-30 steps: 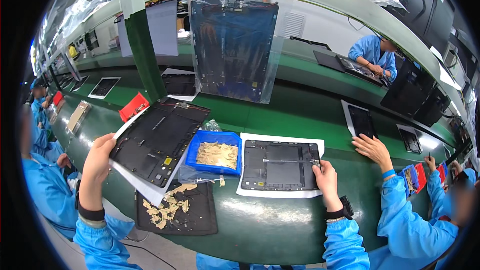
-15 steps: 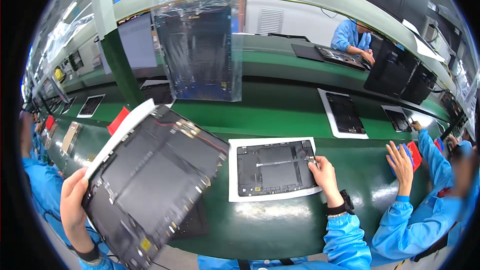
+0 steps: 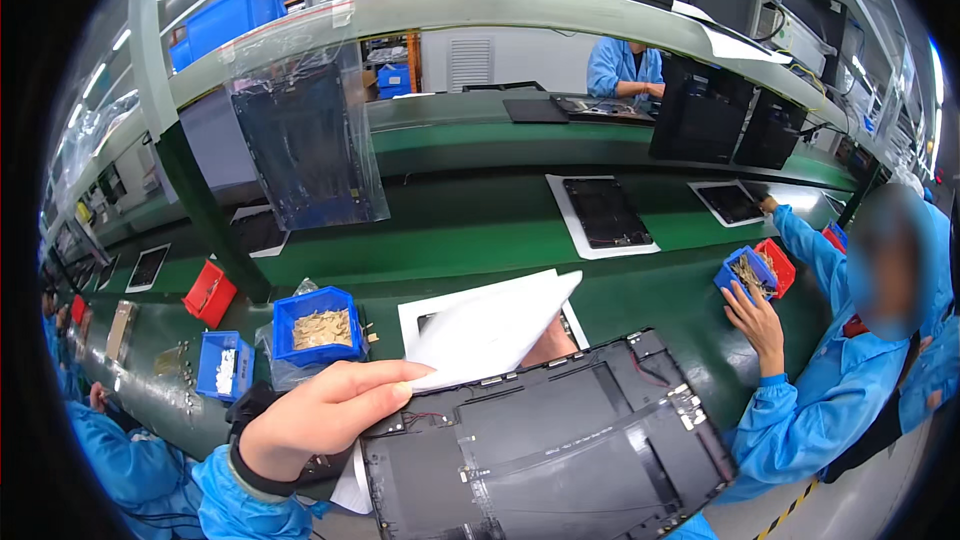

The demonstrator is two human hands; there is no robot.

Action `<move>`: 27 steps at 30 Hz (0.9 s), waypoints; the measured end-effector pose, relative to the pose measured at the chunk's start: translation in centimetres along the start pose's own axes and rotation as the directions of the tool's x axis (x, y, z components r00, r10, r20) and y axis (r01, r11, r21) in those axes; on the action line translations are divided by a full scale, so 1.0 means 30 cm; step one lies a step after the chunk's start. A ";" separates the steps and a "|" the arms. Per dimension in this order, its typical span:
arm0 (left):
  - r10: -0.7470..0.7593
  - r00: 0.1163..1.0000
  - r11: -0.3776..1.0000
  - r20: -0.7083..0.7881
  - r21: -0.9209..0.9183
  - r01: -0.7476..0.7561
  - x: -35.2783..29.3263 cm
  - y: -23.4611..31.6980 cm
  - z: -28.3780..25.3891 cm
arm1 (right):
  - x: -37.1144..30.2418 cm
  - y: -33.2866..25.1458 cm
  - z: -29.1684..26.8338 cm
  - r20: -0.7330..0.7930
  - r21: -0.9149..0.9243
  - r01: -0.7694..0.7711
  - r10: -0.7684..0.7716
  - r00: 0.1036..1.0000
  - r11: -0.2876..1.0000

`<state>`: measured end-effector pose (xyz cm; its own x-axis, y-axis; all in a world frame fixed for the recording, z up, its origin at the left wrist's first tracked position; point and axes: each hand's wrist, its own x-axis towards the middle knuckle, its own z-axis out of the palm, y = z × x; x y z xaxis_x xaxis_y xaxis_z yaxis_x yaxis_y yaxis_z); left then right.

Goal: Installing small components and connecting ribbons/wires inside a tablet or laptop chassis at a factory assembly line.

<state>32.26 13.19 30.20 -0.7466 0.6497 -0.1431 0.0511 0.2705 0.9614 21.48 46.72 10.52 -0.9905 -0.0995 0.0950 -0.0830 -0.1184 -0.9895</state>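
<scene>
My left hand is closed, thumb against fingers, at the near-left corner of a white sheet and the upper edge of a large black tablet housing. Wires, a flat cable and metal clips show on the housing's inner side, which is tilted low in front of me. The sheet rises beyond its far edge. Past the sheet, part of my right hand shows over a second tablet housing lying on white backing on the bench. The sheet and the near housing hide its fingers and most of that second unit.
Left on the green bench stand a blue bin of tan pieces, a smaller blue bin and a red bin. More housings on white sheets lie further back. A co-worker's hand touches a blue bin at right.
The held housing has swung from upright at the left to low in front of me. Its white sheet now stands away from it. My right hand has become mostly hidden; the view has shifted.
</scene>
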 end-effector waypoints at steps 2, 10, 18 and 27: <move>0.030 0.999 0.996 0.042 -0.085 -0.026 0.026 -0.016 0.016 | -0.045 -0.067 -0.049 -0.022 -0.018 -0.016 0.016 1.000 1.000; 0.120 0.992 0.974 -0.037 -0.188 -0.125 0.145 -0.101 -0.054 | -0.150 -0.182 -0.119 0.016 0.001 -0.129 0.129 0.991 0.992; 0.186 0.981 0.970 -0.060 0.168 -0.173 0.398 -0.343 -0.187 | -0.157 -0.189 -0.116 0.074 0.122 -0.100 0.092 0.993 0.987; 0.211 0.945 0.953 -0.248 0.265 -0.144 0.615 -0.493 -0.184 | -0.042 -0.038 -0.214 -0.020 -0.097 -0.006 0.004 1.000 0.995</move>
<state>14.08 17.27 14.64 -0.8595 0.4953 0.1263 0.3320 0.3531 0.8747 22.13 53.33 10.84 -0.9927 -0.0806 0.0892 -0.0877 -0.0213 -0.9959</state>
